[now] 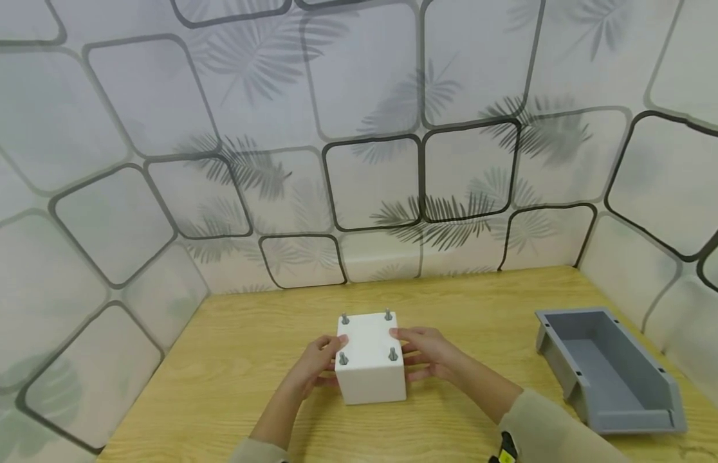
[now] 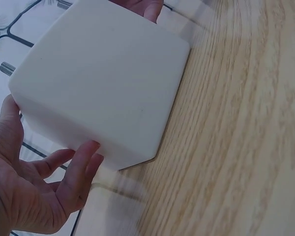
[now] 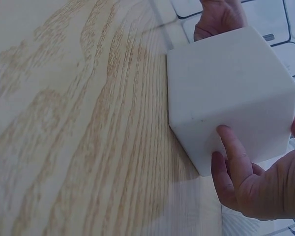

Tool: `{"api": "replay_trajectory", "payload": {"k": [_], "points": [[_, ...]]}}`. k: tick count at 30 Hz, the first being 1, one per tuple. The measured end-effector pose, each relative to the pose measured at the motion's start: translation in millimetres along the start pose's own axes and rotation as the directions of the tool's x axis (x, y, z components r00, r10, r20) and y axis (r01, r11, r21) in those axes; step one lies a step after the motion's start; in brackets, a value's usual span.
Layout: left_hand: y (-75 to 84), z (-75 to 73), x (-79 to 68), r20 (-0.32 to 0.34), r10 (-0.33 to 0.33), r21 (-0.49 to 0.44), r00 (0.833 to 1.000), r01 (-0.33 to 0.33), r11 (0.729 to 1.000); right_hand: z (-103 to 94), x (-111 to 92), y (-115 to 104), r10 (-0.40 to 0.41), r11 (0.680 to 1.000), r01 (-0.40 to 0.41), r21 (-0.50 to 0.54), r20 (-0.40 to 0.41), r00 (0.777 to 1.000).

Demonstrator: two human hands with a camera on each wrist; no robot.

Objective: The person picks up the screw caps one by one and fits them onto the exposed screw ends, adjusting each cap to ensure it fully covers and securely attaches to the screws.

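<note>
A white block [image 1: 370, 379] stands on the wooden table, with a threaded metal stud rising from each corner of its top, one being the front right stud [image 1: 393, 354]. From the left side my left hand [image 1: 316, 361] grips the block, thumb on the top edge and fingers against the side wall. My right hand [image 1: 430, 354] holds the opposite side the same way, its thumb at the right top edge. In the left wrist view the fingertips [image 2: 91, 146] touch the block's smooth side. The right wrist view shows the other hand's fingertips [image 3: 223, 129] on its wall.
A grey plastic bin [image 1: 610, 373] sits to the right on the wooden table [image 1: 249, 386]. Patterned sheeting [image 1: 370, 186] with leaf prints and rounded outlines stands behind the table and along both sides.
</note>
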State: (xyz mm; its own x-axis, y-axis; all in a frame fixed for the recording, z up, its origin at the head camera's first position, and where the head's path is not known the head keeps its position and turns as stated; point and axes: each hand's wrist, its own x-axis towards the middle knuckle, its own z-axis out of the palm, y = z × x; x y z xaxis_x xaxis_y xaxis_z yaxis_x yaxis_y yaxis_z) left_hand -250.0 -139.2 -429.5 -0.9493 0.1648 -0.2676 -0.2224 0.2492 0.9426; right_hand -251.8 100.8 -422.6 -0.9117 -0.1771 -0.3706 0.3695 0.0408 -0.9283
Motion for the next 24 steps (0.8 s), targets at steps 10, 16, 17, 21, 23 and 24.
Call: {"api": "replay_trajectory", "payload": {"k": [10, 16, 17, 21, 23, 24], "points": [[-2.8, 8.6, -2.3, -0.03, 0.012, -0.025, 0.999, -0.013, 1.0, -4.8, 0.0, 2.3, 0.001, 1.0, -0.001, 0.004, -0.002, 1.0], [-2.3, 14.0, -3.0, -0.038, 0.025, -0.041, 0.999, -0.026, 0.999, -9.0, -1.4, 2.7, 0.007, 1.0, -0.007, -0.007, -0.012, 1.0], [-2.4, 14.8, -3.5, -0.035, 0.026, -0.044, 0.999, -0.028, 0.999, -9.7, -1.6, 3.2, 0.007, 1.0, -0.007, -0.009, -0.014, 1.0], [-2.6, 16.8, -4.9, -0.029, 0.031, -0.048, 0.999, -0.032, 0.998, -12.1, -3.0, 4.5, 0.008, 1.0, -0.008, -0.019, -0.018, 1.0], [-2.2, 17.6, -5.4, -0.029, 0.032, -0.05, 0.999, -0.034, 0.998, -13.0, -4.1, 4.6, 0.007, 1.0, -0.008, -0.023, -0.017, 1.0], [-2.2, 17.9, -5.5, -0.029, 0.033, -0.049, 0.999, -0.034, 0.998, -13.4, -4.7, 4.3, 0.007, 1.0, -0.007, -0.025, -0.018, 1.0]]}}
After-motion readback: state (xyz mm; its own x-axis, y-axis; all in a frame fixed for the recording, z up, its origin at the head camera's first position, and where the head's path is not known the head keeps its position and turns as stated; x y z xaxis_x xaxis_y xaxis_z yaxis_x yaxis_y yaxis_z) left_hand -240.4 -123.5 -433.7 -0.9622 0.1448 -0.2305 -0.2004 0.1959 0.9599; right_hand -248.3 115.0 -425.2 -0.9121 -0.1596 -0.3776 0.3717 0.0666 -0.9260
